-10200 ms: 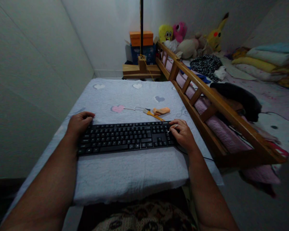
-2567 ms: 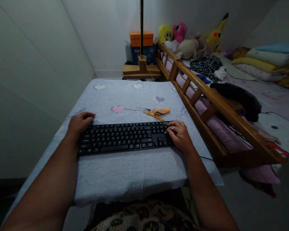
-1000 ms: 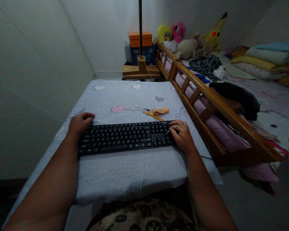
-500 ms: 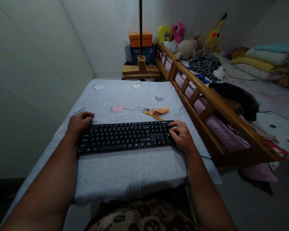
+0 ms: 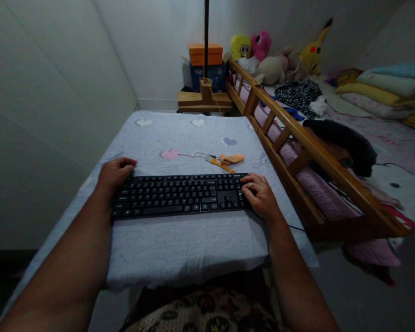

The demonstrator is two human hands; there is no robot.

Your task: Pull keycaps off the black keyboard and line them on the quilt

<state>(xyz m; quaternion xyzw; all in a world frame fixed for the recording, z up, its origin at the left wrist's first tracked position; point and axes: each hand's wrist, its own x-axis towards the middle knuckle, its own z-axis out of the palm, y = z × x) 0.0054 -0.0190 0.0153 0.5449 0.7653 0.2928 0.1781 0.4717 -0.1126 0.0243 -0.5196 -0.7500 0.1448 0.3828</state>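
With the middle of the keyboard taken as the centre of a clock, and twelve pointing away from the person, a bed [image 5: 394, 145] with a wooden rail [image 5: 297, 130] is seen at two o'clock. A cloth-covered table [image 5: 190, 240] is placed alongside it. The cloth is slightly wrinkled, so it could be dragged out of place if strong pressure is put on it.

On this cloth the black keyboard [image 5: 180, 196] is laid flat, along the line from nine to three. It could be turned or pushed if more force is applied at one end than at the other.

The left hand [image 5: 115, 174] is held at ten o'clock, with fingers half curled; whether the keyboard's edge is gripped cannot be told. The right hand [image 5: 261, 193] is placed at three o'clock, over the number keys, with fingers brought narrowly together. Keys could be pressed by accident under its palm.

At one o'clock an orange-handled tool [image 5: 232, 159] and a brush [image 5: 223, 166] are left close together; they could be knocked if the keyboard is shifted forward. At four o'clock a thin cord [image 5: 296, 228] is seen, which could be caught by the forearm.

Between the right fingers a small pale stick [image 5: 248, 186] seems to be pinched; it could be dropped or bent, being so thin.
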